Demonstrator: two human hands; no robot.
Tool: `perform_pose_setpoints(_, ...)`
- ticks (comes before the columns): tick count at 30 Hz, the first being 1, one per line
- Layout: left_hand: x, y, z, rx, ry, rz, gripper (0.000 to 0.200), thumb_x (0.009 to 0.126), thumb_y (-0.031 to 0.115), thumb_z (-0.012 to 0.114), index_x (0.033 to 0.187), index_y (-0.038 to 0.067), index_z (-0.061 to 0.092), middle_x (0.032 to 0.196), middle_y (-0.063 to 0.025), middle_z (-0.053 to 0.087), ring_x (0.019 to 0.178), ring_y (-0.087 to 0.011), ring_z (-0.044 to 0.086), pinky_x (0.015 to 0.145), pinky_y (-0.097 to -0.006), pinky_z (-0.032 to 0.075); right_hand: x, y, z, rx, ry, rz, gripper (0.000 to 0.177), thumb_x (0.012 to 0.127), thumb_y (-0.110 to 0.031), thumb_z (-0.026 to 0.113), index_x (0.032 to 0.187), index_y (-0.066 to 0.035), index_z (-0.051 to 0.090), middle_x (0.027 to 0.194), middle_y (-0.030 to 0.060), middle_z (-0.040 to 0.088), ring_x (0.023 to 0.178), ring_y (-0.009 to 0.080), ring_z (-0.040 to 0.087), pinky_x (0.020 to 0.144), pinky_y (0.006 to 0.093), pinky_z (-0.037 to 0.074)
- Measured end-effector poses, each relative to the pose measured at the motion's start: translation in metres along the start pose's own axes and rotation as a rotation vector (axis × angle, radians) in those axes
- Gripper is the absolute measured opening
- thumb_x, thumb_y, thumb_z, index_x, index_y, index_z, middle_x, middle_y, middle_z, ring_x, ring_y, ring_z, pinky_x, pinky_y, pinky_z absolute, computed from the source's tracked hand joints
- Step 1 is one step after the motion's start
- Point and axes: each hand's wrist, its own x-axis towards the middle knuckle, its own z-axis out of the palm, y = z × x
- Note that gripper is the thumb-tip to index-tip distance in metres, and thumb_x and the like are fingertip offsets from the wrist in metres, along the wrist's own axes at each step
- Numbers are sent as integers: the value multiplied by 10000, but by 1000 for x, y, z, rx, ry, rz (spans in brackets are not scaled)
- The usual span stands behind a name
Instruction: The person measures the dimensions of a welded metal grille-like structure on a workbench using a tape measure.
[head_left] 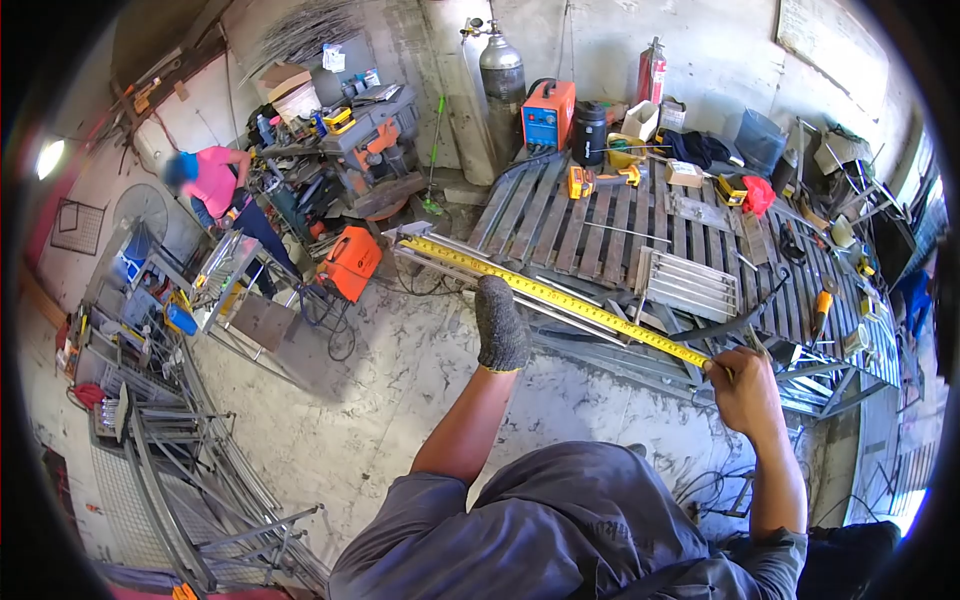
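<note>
A yellow tape measure blade (580, 308) is stretched along a bundle of thin metal bars (445, 262), slanting down from the left end of the bars to my right hand. My right hand (745, 392) is bare and pinches the near right end of the blade between thumb and fingers. No tape case can be made out. My left hand (502, 325), in a dark knitted glove, is closed at the bars just under the blade. Its fingertips are hidden behind the glove's back.
Behind the bars stands a slatted metal workbench (560, 235) with a yellow cordless drill (600, 180), a welded grille (690, 285) and an orange-blue welder (548, 115). Another person (220, 185) stands far left. An orange machine (349, 263) and cables lie on the floor.
</note>
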Motion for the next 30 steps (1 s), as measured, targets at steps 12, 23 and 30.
perform_pose_setpoints(12,1,18,28,75,24,9,908,932,911,569,1261,68,641,1125,-104,703,1106,-299,693,1056,-497,569,9,0,-6,-18,-40,16,243,992,-210,732,961,23,795,946,279,745,951,495,714,862,569,555)
perform_pose_setpoints(23,10,18,28,94,123,-34,944,900,948,562,1248,72,619,1103,-121,678,1042,-343,702,1023,-543,593,15,-3,-8,-49,-56,25,226,982,-220,711,905,-22,787,819,263,722,832,503,703,785,583,558)
perform_pose_setpoints(30,10,21,32,151,79,-28,939,899,958,545,1223,80,617,1105,-113,670,1069,-317,680,1048,-538,583,18,-7,-9,-55,-65,51,216,964,-209,695,898,-29,795,826,258,729,834,483,720,791,570,575)
